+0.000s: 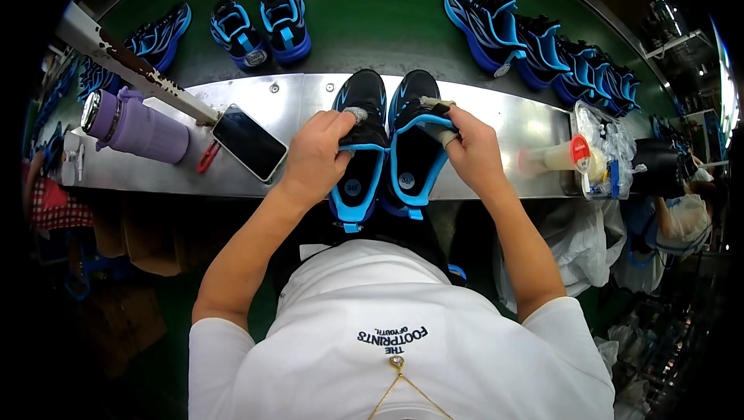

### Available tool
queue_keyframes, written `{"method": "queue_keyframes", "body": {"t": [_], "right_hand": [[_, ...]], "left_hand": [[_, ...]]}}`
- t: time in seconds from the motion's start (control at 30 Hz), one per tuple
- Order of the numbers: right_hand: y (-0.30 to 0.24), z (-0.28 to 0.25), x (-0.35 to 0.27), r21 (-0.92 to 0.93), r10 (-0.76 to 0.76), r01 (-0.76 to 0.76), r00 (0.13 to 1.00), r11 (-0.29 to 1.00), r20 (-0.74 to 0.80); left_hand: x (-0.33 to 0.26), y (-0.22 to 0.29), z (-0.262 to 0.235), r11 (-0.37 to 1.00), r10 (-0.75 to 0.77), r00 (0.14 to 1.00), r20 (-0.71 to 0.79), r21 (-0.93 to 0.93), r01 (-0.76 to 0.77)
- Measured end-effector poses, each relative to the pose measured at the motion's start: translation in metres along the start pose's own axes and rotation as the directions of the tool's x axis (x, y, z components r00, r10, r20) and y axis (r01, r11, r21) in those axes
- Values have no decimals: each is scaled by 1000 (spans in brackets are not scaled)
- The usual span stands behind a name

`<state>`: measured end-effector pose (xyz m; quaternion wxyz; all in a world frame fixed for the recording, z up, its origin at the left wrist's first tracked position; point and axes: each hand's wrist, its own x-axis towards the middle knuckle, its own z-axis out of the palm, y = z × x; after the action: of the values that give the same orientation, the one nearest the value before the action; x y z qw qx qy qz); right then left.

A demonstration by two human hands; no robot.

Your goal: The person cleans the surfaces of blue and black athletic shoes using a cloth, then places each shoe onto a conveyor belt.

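Two black sneakers with bright blue trim stand side by side at the near edge of the bench, toes pointing away and heel loops toward me. On the left sneaker (359, 145), my left hand (316, 155) is closed at the collar and tongue, with a greyish patch of material at its fingertips. My right hand (474, 149) pinches the outer collar of the right sneaker (415, 141). Beige material shows around its fingertips; whether this is cloth or finger covers I cannot make out. Round pale stickers lie on both insoles.
Left of my hands lie a phone (249, 142), a red clip-like tool (208, 156) and a purple bottle (143, 127), near a chipped white post (139, 63). More sneakers (283, 23) stand on the green surface beyond. At right are a lidded cup (559, 156) and a tray of plastic bags (608, 141).
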<state>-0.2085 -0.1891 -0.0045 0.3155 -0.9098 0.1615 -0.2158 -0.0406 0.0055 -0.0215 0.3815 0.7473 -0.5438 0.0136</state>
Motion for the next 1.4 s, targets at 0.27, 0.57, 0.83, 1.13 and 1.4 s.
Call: {"method": "queue_keyframes", "body": {"t": [0.27, 0.57, 0.83, 1.13, 1.4], "right_hand": [[-39, 8, 4, -210, 78, -54, 991, 976, 108], [-19, 4, -10, -40, 2, -1, 999, 999, 36], [-29, 21, -30, -467, -252, 276, 961, 840, 114], [-39, 15, -32, 157, 14, -65, 952, 985, 305], [-43, -2, -21, -157, 123, -75, 938, 985, 323]], "left_hand": [[-1, 9, 2, 994, -77, 994, 79, -72, 83], [-6, -9, -11, 997, 69, 986, 152, -41, -64], [-7, 12, 2, 900, 312, 923, 225, 241, -363], [-2, 33, -12, 990, 91, 917, 387, 68, -127], [8, 5, -23, 960, -32, 885, 465, -233, 158]]}}
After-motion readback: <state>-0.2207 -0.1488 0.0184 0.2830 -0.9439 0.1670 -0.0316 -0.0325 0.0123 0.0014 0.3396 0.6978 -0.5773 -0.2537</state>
